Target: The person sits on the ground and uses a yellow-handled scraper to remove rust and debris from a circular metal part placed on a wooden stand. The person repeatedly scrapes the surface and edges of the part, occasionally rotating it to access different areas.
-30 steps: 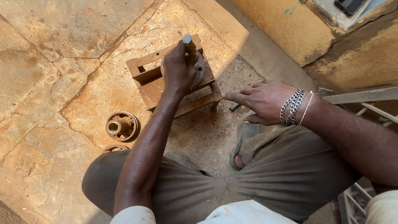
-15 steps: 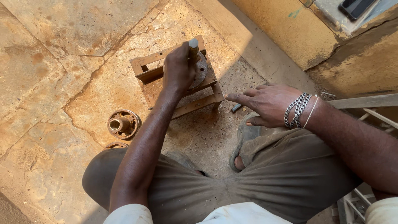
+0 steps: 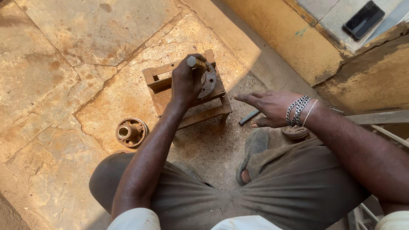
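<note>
Since the earlier frames, very little has moved: the left hand (image 3: pixel 185 83) still grips the same metal bolt (image 3: pixel 195 63) on the small stand, and the right hand (image 3: pixel 270 107) still hangs in the air beside it.

The left hand is closed tight around the bolt, whose grey six-sided head sticks up above the fist. The bolt stands upright on a round rusty metal disc (image 3: pixel 208 80), which lies on top of a small rusty metal stand (image 3: pixel 187 91) made of flat bars. The right hand is open and holds nothing, with its fingers spread flat and pointing toward the stand. It wears silver chain bracelets (image 3: pixel 297 110) on the wrist.

The floor (image 3: pixel 64 51) is made of big flat stones, tan and dusty, with cracks running between them. Sun falls on most of it, and shade covers the part near the person's legs. A yellow wall (image 3: pixel 289 38) with worn paint runs along the upper right side. One dark phone (image 3: pixel 363 19) lies on a ledge above that wall.

One rusty round hub (image 3: pixel 131 132) with a hole in the middle sits on the floor, well apart from the stand. One thin dark rod (image 3: pixel 249 117) lies on the ground just under the right hand. The person squats in brown trousers and wears one sandal (image 3: pixel 251 155) that shows.
</note>
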